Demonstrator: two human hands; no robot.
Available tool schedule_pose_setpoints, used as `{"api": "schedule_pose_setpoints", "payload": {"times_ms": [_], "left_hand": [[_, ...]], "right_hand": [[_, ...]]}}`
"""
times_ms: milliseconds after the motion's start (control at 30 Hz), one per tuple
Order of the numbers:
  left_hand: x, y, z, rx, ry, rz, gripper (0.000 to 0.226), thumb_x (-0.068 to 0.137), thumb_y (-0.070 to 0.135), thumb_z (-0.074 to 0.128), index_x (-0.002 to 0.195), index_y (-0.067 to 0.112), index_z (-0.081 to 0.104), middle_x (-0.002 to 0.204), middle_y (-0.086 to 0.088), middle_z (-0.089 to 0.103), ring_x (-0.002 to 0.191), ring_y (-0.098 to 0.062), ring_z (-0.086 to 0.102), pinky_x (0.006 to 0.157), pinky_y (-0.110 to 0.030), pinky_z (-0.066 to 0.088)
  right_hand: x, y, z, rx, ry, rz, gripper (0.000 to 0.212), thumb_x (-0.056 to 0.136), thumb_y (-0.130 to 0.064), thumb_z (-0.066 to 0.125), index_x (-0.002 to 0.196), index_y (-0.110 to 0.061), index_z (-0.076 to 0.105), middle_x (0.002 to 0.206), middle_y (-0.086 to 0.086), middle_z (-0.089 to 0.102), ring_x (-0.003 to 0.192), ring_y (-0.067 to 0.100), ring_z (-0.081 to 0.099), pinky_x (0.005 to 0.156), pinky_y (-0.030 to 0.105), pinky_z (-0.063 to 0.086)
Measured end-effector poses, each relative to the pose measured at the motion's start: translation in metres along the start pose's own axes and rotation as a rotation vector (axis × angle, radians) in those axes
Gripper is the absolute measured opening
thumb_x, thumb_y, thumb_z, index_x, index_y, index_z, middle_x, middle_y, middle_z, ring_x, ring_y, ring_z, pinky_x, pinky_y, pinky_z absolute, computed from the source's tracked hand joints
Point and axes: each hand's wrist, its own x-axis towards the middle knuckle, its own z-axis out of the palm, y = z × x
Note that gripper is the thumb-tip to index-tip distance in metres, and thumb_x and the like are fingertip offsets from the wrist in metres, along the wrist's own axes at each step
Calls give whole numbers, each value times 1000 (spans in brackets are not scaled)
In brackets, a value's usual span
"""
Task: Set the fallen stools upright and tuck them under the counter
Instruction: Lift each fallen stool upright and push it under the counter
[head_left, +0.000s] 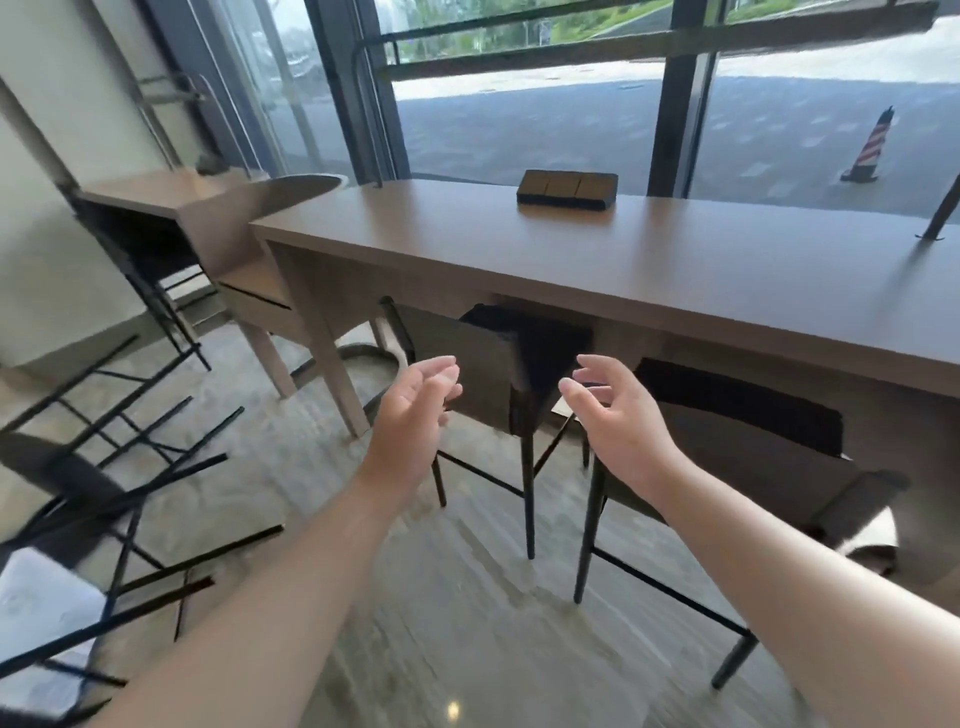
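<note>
A long brown counter (597, 270) runs along the window. Two dark stools stand upright at it: one (498, 364) pushed partly under the middle, another (743, 447) to its right. At the left, fallen stools (119, 467) lie on the floor with their thin black legs sticking out. My left hand (415, 400) and my right hand (613, 410) hover in front of the middle stool, fingers relaxed and loosely curved, holding nothing and a little apart from its seat.
A small dark box (567, 189) lies on the counter near the window. A second, shorter table (171, 202) with a stool under it stands at the far left. A round table edge (306, 184) shows behind. Grey floor (467, 623) stretches in front.
</note>
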Motion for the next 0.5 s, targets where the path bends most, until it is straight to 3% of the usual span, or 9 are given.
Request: {"api": "schedule_pose_setpoints", "payload": {"times_ms": [133, 233, 300, 400, 500], "left_hand": [[-34, -1, -62, -110, 115, -59, 34, 76, 52, 57, 103, 37, 72, 110, 9, 73, 104, -12, 68, 86, -36, 51], [-65, -5, -114, -182, 179, -95, 36, 76, 47, 59, 105, 32, 73, 110, 2, 73, 102, -18, 70, 81, -35, 49], [-87, -10, -151, -198, 226, -108, 42, 75, 47, 59, 110, 27, 70, 110, 2, 73, 102, -18, 70, 81, -35, 49], [-122, -18, -213, -219, 296, -117, 41, 78, 42, 58, 113, 23, 69, 109, 1, 74, 104, -21, 70, 81, -36, 49], [-153, -24, -278, -257, 376, -128, 39, 80, 38, 57, 114, 21, 68, 110, -1, 74, 104, -22, 69, 80, -37, 48]], "right_hand": [[-18, -35, 50, 119, -67, -3, 38, 91, -49, 58, 127, -34, 56, 110, -20, 63, 92, -10, 60, 68, 10, 46], [-39, -57, 93, 171, -125, 15, 38, 90, -48, 59, 125, -32, 58, 111, -14, 65, 99, 2, 63, 87, 28, 53], [-57, -72, 125, 204, -173, 19, 43, 83, -54, 58, 121, -33, 60, 109, -12, 66, 100, 6, 63, 91, 35, 53], [-85, -100, 176, 235, -238, 12, 41, 74, -59, 56, 109, -40, 61, 106, -11, 68, 99, 7, 64, 92, 37, 53], [-114, -131, 232, 281, -301, 17, 28, 77, -54, 59, 102, -42, 63, 104, -10, 69, 100, 11, 65, 89, 37, 54]]}}
